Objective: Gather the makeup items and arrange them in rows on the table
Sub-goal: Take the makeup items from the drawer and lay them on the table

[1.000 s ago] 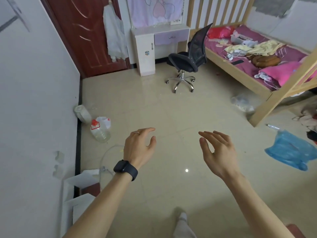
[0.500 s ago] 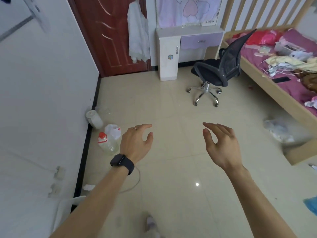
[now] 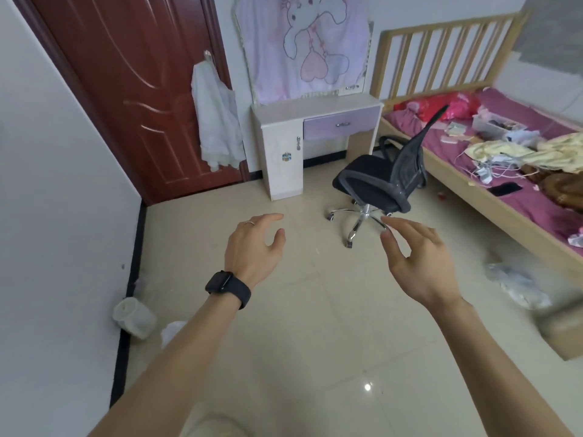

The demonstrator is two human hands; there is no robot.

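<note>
Both my hands are held out in front of me above the tiled floor, holding nothing. My left hand [image 3: 254, 247], with a black watch on its wrist, has relaxed fingers. My right hand [image 3: 416, 258] is likewise loose and open. Straight ahead against the far wall stands a small white dressing table [image 3: 315, 105] with a purple drawer; its top looks bare. On the bed [image 3: 517, 212] at the right lies a clear plastic box [image 3: 492, 124] among small scattered items, too small to tell apart.
A black swivel chair [image 3: 383, 181] stands between me and the dressing table. A red-brown door [image 3: 132, 89] with a white garment hanging on it is at the back left. A white bin [image 3: 134, 316] sits by the left wall. Plastic bags [image 3: 517, 283] lie beside the bed frame.
The view has lifted and come closer to the dressing table and chair. The blue bag and the bottle on the floor have dropped out of view. Both hands stay open and empty.
</note>
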